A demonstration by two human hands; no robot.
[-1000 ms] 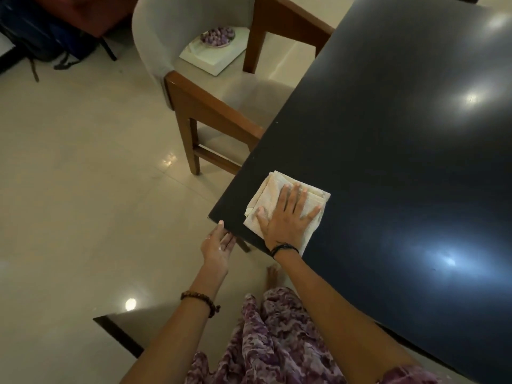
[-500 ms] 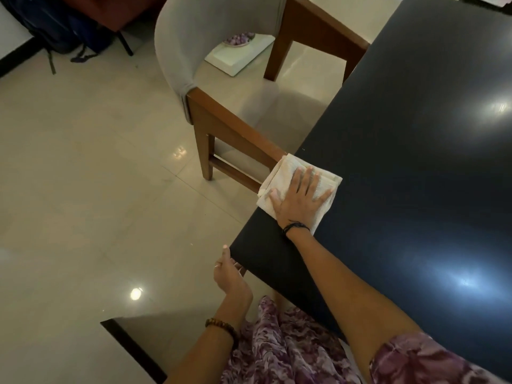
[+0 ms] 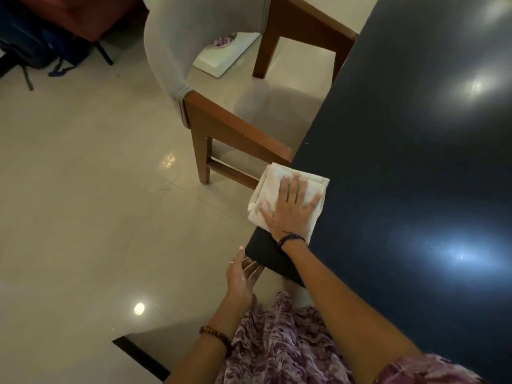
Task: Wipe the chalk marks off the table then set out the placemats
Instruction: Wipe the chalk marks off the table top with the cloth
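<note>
A folded cream cloth (image 3: 273, 180) lies on the left edge of the glossy black table (image 3: 401, 162), partly hanging over it. My right hand (image 3: 291, 209) presses flat on the cloth with fingers spread. My left hand (image 3: 241, 275) hovers palm-up with relaxed fingers just below the table's near corner, holding nothing. No chalk marks show on the dark surface around the cloth. No placemats are in view.
A wooden chair with grey upholstery (image 3: 210, 106) stands close against the table's left side. On the pale tiled floor behind it sits a white tray with a bowl (image 3: 221, 55). A dark backpack (image 3: 36, 48) lies at the far left.
My right hand has slid the cloth along the table's left edge, away from the near corner toward the chair. My left hand stays below that corner.
</note>
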